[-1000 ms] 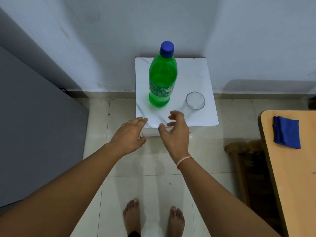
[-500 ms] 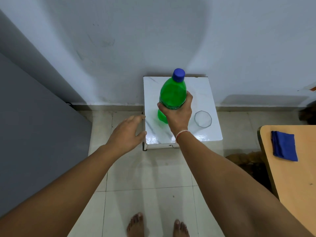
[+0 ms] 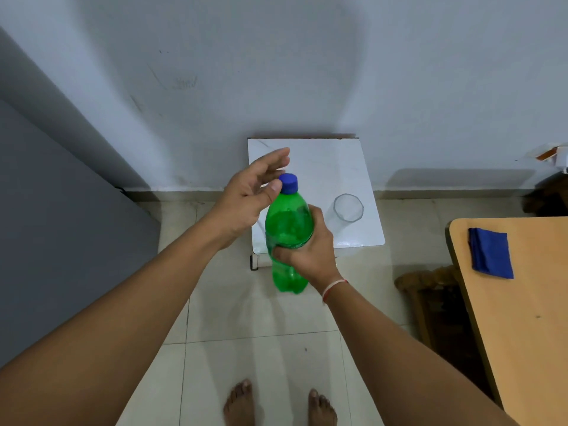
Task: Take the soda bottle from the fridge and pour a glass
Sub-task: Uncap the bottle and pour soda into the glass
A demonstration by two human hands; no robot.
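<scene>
While the cap (image 3: 289,182) is on, no pour is possible; uncapping is judged the step in hand. Left hand (image 3: 246,199) is spread open, nothing held, thumb at the cap's left side, fingers reaching past it. Soda bottle (image 3: 289,229) is held clear of the worktop (image 3: 310,158), long axis near upright, cap uppermost and just right of the left grip. Right hand (image 3: 310,250) is wrapped shut round the bottle's middle. Glass (image 3: 349,208) is seen empty further right, upright, near the worktop's right edge, apart from the bottle. Open room is left behind it; the wall is close.
</scene>
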